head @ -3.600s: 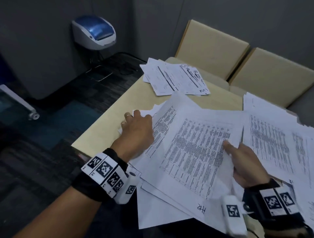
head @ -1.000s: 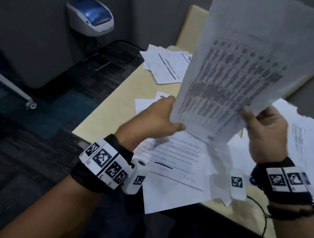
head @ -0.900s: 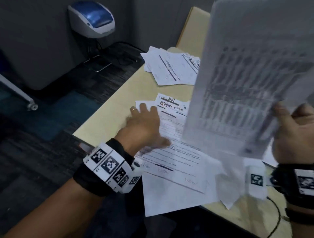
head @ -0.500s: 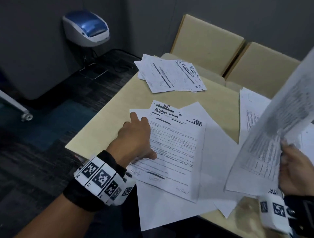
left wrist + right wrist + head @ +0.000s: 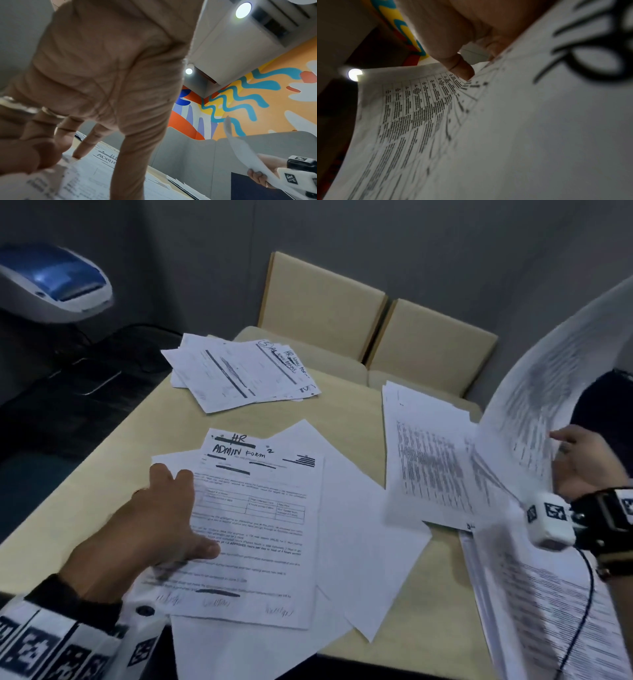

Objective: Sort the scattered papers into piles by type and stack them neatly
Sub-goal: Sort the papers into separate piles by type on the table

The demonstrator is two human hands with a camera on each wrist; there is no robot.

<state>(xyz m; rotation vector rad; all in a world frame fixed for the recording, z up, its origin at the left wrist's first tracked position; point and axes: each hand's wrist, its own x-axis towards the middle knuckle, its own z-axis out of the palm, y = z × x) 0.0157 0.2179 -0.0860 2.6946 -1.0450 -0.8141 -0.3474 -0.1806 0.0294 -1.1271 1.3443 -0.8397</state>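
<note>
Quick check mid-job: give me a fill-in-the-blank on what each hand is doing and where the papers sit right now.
1. The left hand rests on a form headed "HR ____ FORM".
2. The table sheets are held in the ____ hand.
3. The far pile lies on the table in front of two ____ chairs.

Missing words: ADMIN; right; beige

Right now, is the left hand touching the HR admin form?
Touching. In the head view the left hand lies on the HR admin form's left edge; in the left wrist view its fingers come down onto the sheet.
</note>
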